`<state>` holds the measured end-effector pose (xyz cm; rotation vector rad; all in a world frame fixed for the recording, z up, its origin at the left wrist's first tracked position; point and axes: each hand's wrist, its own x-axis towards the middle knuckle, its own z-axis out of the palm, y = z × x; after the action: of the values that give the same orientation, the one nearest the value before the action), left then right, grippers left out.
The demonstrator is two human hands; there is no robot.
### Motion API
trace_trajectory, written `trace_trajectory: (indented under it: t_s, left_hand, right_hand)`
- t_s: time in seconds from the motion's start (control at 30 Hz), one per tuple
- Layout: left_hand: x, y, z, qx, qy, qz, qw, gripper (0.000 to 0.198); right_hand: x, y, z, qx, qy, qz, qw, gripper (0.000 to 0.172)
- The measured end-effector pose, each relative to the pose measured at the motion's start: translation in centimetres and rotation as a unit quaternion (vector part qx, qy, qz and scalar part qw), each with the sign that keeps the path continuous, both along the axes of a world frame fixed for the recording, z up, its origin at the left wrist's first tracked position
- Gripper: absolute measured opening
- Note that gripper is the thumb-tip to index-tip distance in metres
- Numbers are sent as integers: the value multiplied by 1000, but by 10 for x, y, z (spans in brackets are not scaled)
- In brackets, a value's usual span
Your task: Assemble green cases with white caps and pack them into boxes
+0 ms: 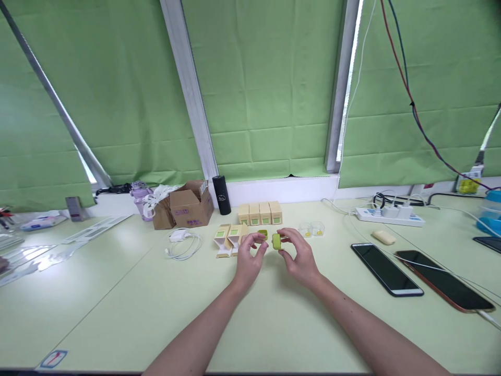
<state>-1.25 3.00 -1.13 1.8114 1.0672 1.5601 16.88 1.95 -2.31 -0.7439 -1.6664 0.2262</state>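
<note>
Between the thumb and fingers of my right hand (299, 256) is a small yellow-green case (276, 241), gripped by its edges just above the table. My left hand (248, 261) is beside it, fingers curled, with a gap between thumb and forefinger and nothing seen in that gap. A second small green piece (263, 232) shows just past my left fingertips; whether they touch it is unclear. Two opened cream boxes (222, 238) lie left of my left hand, partly covered by it. Behind stands a row of several closed cream boxes (260, 213) with green labels.
Small clear containers (312, 230) with yellow bits lie right of the boxes. Two phones (387, 269) and a cream oval object (383, 237) lie to the right, before a power strip (390, 215). Leftward are a white charger cable (183, 244), a cardboard box (191, 206) and a black cylinder (222, 195).
</note>
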Motion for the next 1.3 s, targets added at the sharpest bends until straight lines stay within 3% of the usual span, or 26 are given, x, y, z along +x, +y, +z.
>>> trace_trajectory:
  t_s: [0.8, 1.3]
  left_hand:
    - [3, 7, -6, -58, -3, -42, 997, 20]
    - [6, 3, 1, -92, -43, -71, 992, 27]
  right_hand:
    - [0, 1, -7, 30, -59, 1, 998, 55]
    - [-1, 2, -7, 18, -53, 2, 998, 51]
